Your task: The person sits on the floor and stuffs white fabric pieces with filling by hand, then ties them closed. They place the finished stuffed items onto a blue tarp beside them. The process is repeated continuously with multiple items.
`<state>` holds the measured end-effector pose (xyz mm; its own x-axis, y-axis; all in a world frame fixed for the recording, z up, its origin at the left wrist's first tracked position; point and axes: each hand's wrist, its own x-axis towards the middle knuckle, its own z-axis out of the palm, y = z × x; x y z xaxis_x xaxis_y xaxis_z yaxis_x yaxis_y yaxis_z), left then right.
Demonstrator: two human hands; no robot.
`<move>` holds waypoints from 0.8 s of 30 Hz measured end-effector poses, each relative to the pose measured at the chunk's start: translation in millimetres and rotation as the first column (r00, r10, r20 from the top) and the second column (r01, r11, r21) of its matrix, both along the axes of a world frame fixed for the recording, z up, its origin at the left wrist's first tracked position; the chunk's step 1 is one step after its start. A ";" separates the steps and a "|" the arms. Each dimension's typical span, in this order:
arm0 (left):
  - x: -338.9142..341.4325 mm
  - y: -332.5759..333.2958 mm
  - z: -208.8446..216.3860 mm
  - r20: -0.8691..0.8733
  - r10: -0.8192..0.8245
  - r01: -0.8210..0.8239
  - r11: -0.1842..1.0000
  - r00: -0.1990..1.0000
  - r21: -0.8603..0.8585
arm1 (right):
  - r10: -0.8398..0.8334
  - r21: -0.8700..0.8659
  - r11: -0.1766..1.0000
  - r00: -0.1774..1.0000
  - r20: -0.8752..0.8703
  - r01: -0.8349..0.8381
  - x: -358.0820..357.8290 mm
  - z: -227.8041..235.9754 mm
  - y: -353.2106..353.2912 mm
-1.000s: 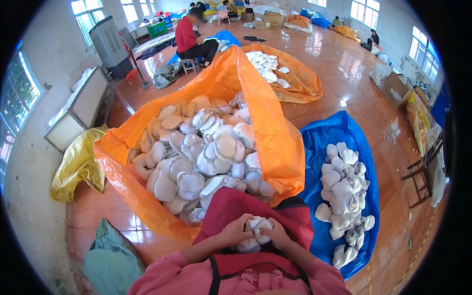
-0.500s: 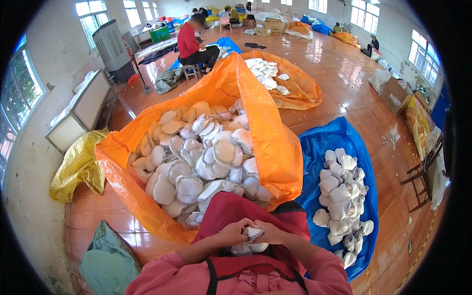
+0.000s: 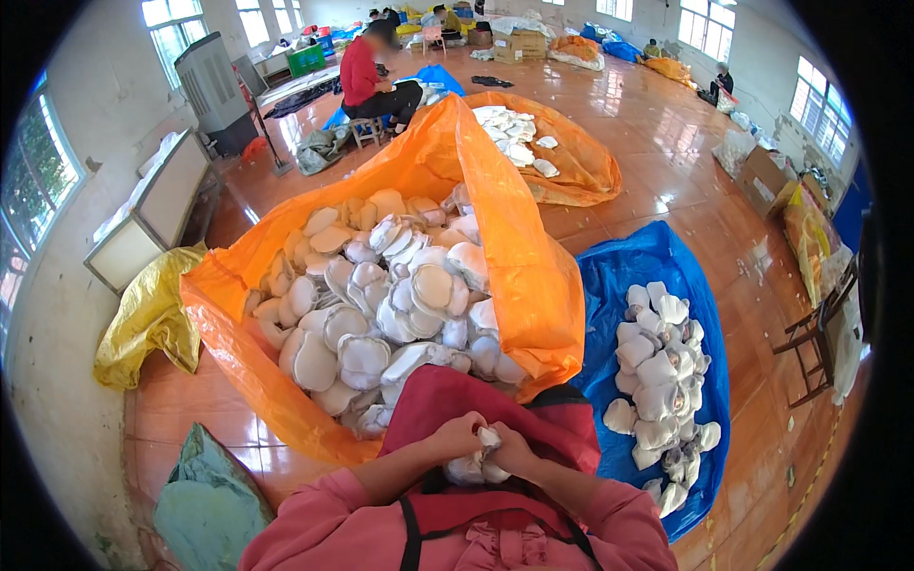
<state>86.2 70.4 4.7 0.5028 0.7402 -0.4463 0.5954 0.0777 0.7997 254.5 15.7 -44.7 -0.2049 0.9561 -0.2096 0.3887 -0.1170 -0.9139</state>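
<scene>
Over the dark red apron on my lap, a small bundle of white padded pieces (image 3: 466, 469) is held between my two hands. My left hand (image 3: 459, 437) is closed on its upper left part. Closed round the other side is my right hand (image 3: 512, 451); the fingertips of both hands meet near the top and partly hide the bundle. Just beyond my knees stands a big open orange sack (image 3: 533, 314), full of loose, rounded white padded pieces (image 3: 365, 364). To the right, gathered white bundles (image 3: 657, 371) lie heaped on a blue sheet (image 3: 609, 285).
A yellow sack (image 3: 143, 319) lies by the left wall, and a green sack (image 3: 211, 504) at lower left. Farther off, a person in red (image 3: 360, 76) sits on a stool beside another orange sack (image 3: 581, 171). A wooden chair (image 3: 824, 333) stands at right.
My hands have drawn a little closer together and the bundle has turned between them, showing less of its upper piece. The view has shifted slightly.
</scene>
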 end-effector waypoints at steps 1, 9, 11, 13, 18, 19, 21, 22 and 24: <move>1.1 1.9 -2.3 0.065 0.115 -0.102 0.978 0.991 -0.180 | -0.015 0.010 1.000 0.997 0.073 0.014 -1.1 -0.6 1.0; 4.5 -0.8 -8.7 0.229 0.384 -0.223 0.826 0.894 -0.517 | -0.199 0.135 0.977 0.939 0.279 0.167 -16.6 4.4 -1.2; 8.4 -8.0 0.0 0.211 0.354 -0.243 0.874 0.911 -0.420 | -0.171 0.090 0.984 0.960 0.224 0.154 -13.5 5.7 -2.0; 11.7 -10.9 17.1 0.163 0.330 -0.262 0.904 0.930 -0.337 | -0.118 0.045 0.993 0.971 0.209 0.111 -8.7 12.9 -2.8; 1.5 -16.1 6.0 0.234 0.206 -0.159 0.966 0.950 -0.203 | 0.068 -0.060 0.995 0.976 -0.209 -0.082 18.5 28.6 -7.0; -1.1 -15.0 12.7 0.235 0.188 -0.137 0.966 0.954 -0.219 | 0.024 -0.193 0.976 0.929 -0.368 -0.102 25.5 29.4 -7.8; -6.3 -13.1 17.2 0.252 0.132 -0.072 0.970 0.959 -0.232 | -0.127 -0.423 0.884 0.770 -0.625 -0.198 40.1 31.4 -9.1; -7.3 -12.2 20.8 0.262 0.103 -0.039 0.970 0.960 -0.238 | -0.198 -0.484 0.843 0.702 -0.684 -0.234 45.5 18.4 -11.1; -7.2 -12.9 37.8 0.156 -0.020 0.027 0.999 0.988 -0.044 | -0.237 -0.520 0.808 0.655 -0.718 -0.278 49.3 6.4 -13.5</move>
